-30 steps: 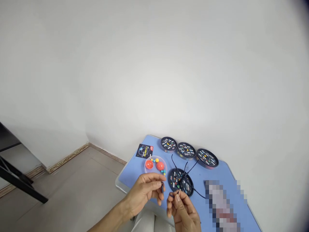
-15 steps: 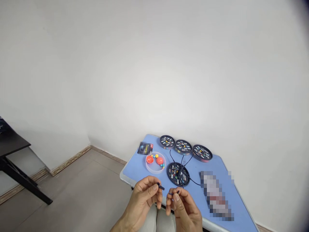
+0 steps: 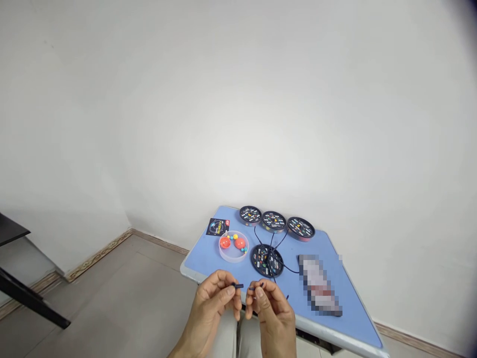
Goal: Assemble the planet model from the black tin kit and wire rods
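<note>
My left hand [image 3: 214, 308] pinches a short dark piece [image 3: 239, 286] that points right. Facing it, my right hand [image 3: 272, 313] pinches another small dark piece [image 3: 252, 288] between thumb and fingers. A small gap separates the two pieces, over the table's front edge. Beyond my hands lies a round black disc [image 3: 261, 266] with printed labels, and thin black rods [image 3: 279, 240] fan out from its middle. To its left is a clear round dish [image 3: 233, 258] with a red ball [image 3: 240, 243], an orange-red hollow piece [image 3: 225, 242] and several small yellow and blue balls.
Three round tins [image 3: 274, 222] line the blue table's [image 3: 201, 256] back edge by the wall. A black card [image 3: 218, 226] lies at back left, a blurred dark-edged packet [image 3: 319, 286] at right. A black table [image 3: 11, 229] stands far left.
The view has shifted, so the table and its items appear farther left. The piece in my left hand now points more level toward the right one. Both hands keep their pinch.
</note>
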Demonstrator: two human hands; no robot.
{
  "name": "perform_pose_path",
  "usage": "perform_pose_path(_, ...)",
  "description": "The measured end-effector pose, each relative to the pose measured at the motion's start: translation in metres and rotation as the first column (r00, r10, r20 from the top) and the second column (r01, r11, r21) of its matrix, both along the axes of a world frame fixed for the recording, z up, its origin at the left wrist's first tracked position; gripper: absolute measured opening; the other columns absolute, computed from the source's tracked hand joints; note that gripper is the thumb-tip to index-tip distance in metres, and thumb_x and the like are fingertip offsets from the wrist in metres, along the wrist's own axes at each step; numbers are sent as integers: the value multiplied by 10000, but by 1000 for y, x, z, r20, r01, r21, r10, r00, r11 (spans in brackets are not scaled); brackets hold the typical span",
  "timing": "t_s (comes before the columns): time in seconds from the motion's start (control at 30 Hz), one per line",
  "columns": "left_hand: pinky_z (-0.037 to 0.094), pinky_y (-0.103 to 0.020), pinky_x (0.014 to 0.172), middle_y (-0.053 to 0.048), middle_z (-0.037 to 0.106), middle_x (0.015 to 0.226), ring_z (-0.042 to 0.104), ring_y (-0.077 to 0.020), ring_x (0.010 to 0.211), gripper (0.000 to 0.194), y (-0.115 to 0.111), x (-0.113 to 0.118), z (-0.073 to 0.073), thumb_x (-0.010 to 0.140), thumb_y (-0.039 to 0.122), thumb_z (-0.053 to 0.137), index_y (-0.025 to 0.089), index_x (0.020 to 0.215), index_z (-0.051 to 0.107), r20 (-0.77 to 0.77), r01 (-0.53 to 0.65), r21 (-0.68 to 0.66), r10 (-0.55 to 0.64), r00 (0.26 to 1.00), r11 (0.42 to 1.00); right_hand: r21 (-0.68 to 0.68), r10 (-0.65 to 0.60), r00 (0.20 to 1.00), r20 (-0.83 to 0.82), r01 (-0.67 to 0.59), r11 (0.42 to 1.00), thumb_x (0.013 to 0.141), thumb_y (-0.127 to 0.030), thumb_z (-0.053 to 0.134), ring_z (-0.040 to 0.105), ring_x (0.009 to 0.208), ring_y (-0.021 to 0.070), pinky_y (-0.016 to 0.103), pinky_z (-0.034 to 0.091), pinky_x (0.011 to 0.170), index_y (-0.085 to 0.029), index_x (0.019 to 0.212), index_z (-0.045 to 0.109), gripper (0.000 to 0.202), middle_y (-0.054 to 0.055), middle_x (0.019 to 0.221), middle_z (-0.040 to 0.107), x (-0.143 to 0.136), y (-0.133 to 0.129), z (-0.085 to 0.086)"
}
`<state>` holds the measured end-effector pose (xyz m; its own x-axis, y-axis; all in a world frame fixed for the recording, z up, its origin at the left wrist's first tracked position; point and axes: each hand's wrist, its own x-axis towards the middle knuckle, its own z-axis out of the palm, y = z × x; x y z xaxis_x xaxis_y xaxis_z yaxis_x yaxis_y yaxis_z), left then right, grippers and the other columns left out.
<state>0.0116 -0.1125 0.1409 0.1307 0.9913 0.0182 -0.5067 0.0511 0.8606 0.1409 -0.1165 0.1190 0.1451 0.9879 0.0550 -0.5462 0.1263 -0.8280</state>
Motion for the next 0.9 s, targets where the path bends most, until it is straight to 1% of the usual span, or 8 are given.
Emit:
perform_pose_path(0.13, 461, -273, 585, -7, 622, 679, 553, -130, 559, 221, -1, -2, -2, 786, 360, 721, 173, 900, 697, -63, -69, 34, 71, 996, 997, -18, 53, 998, -31, -54, 998, 713, -388, 804, 571, 580, 126, 229, 475, 499, -166, 788, 716, 251, 28, 703, 664, 0, 0, 2)
perform_pose_path(0.2, 458, -271, 616, 0, 606, 655, 540, -122, 558, 223, 1, -4, -2, 817, 371, 691, 170, 907, 720, -130, -93, 98, 106, 986, 991, -42, 71, 995, -63, -74, 996, 699, -381, 815, 552, 549, 114, 209, 444, 465, -152, 773, 709, 262, 21, 659, 645, -1, 0, 6)
perform_pose_path(0.3, 451, -257, 607, 6, 577, 663, 533, -118, 568, 231, 7, -5, 0, 830, 378, 675, 172, 911, 740, -227, -87, 181, 127, 966, 980, -80, 90, 990, -113, -99, 992, 675, -360, 833, 521, 499, 100, 191, 405, 429, -152, 838, 693, 299, 2, 609, 624, -2, -2, 11)
perform_pose_path(0.37, 454, -249, 574, 5, 568, 691, 532, -118, 568, 240, 11, -5, 2, 806, 385, 697, 175, 912, 746, -275, -65, 200, 120, 954, 978, -87, 117, 984, -134, -129, 988, 659, -347, 845, 507, 469, 97, 179, 375, 407, -167, 859, 662, 325, -9, 584, 621, -2, -3, 13)
perform_pose_path(0.47, 458, -238, 536, -6, 566, 753, 542, -117, 576, 235, 16, -2, 2, 779, 382, 722, 177, 890, 752, -326, -7, 219, 80, 942, 976, -72, 196, 970, -143, -207, 976, 679, -341, 834, 456, 404, 69, 159, 323, 389, -181, 790, 605, 300, -26, 542, 608, 0, -2, 11)
perform_pose_path(0.63, 444, -221, 529, -15, 570, 770, 574, -121, 618, 164, 18, 1, 0, 823, 326, 689, 174, 839, 747, -361, 123, 282, -13, 932, 951, -80, 323, 928, -187, -342, 936, 696, -343, 818, 408, 402, 41, 145, 266, 366, -163, 667, 576, 302, -22, 559, 592, 2, 2, 7)
perform_pose_path(0.8, 403, -207, 485, 0, 571, 701, 611, -133, 589, 198, 20, 1, 0, 791, 352, 720, 155, 807, 715, -342, 160, 190, -88, 936, 969, -101, 363, 882, -299, -408, 908, 641, -339, 848, 401, 435, 39, 134, 232, 362, -153, 632, 587, 321, -29, 553, 556, 1, 6, 6)
perform_pose_path(0.9, 389, -202, 488, -6, 595, 638, 577, -122, 565, 246, 21, 1, 2, 778, 384, 726, 140, 789, 696, -346, 141, 126, -90, 934, 982, -116, 347, 885, -310, -398, 910, 650, -340, 842, 414, 442, 43, 132, 239, 368, -151, 637, 599, 308, -30, 552, 549, 1, 6, 4)
